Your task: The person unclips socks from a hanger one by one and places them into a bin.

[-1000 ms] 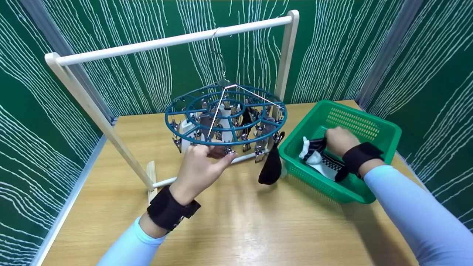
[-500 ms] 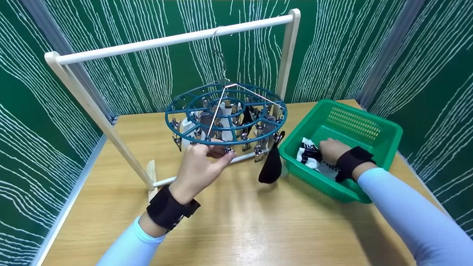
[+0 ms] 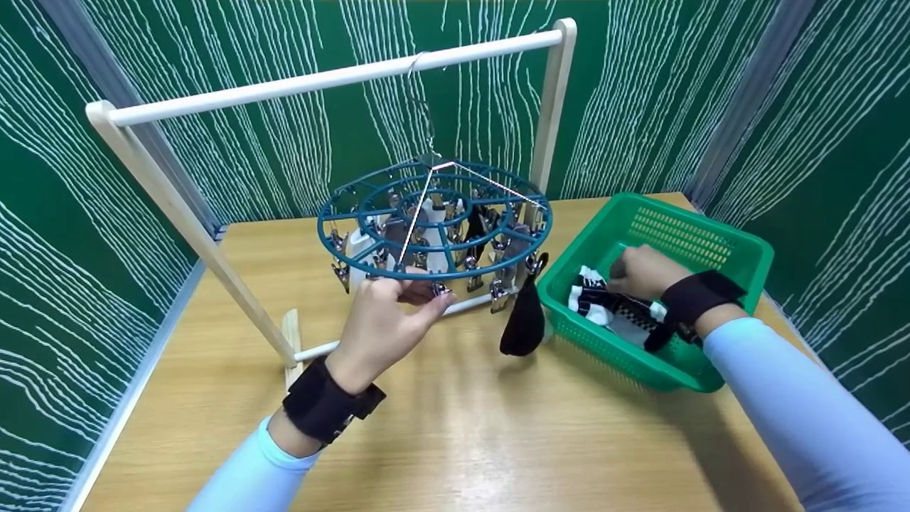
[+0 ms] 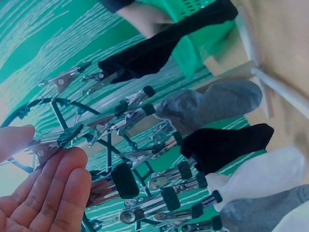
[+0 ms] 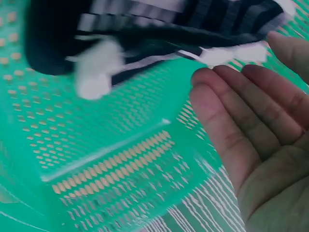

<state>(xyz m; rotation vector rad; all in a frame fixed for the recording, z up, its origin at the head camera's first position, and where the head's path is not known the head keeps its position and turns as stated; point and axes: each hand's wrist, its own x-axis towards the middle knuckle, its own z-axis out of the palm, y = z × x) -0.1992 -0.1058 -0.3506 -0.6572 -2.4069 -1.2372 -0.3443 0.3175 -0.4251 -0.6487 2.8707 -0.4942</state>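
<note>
My left hand pinches a metal clip at the near rim of a round teal clip hanger. No sock shows in that clip. My right hand is inside the green basket, over black-and-white socks. In the right wrist view, its fingers are extended and the thumb stands apart from them, close beside a striped sock. A black sock hangs from the hanger's right side. Grey, white and black socks hang further in, such as a grey sock.
The hanger is hooked on the white bar of a wooden rack. The rack stands on a wooden table, left of the basket. Green walls with white streaks enclose the table at the back and sides.
My right hand shifted left and lower in the basket, then back a little to the right. The striped sock beside it has dropped among the others. My left hand stays at the clip.
</note>
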